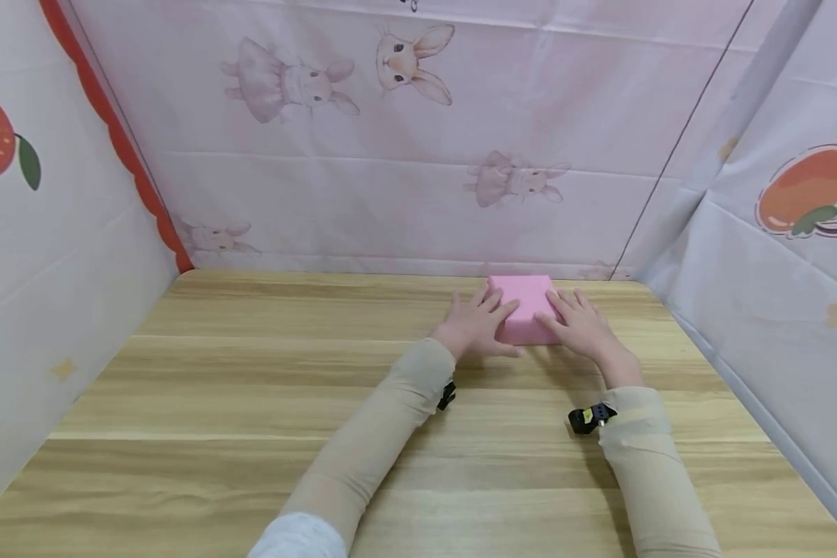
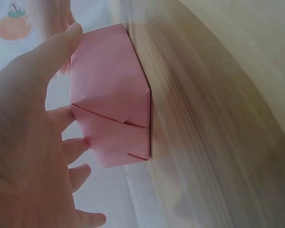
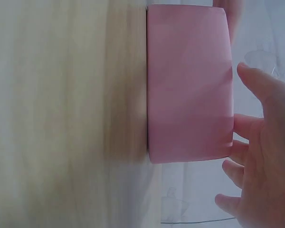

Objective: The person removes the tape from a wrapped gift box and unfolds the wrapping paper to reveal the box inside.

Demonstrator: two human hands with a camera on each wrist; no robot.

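Observation:
A pink paper-wrapped box (image 1: 523, 298) lies flat at the far side of the wooden table. My left hand (image 1: 470, 325) is at its left side, fingers spread, with fingertips touching the upper edge. On the opposite side, my right hand (image 1: 587, 329) rests extended fingers on the box's right top edge. Folded paper flaps show on one end of the box (image 2: 111, 109) in the left wrist view. The right wrist view shows a smooth long side of the box (image 3: 190, 85). Its underside is hidden.
A pale curtain with printed rabbits (image 1: 404, 66) hangs right behind the box. White side cloths with fruit prints, such as the right one (image 1: 774, 302), flank the wooden tabletop (image 1: 216, 387). A small black device (image 1: 589, 418) sits at the right wrist.

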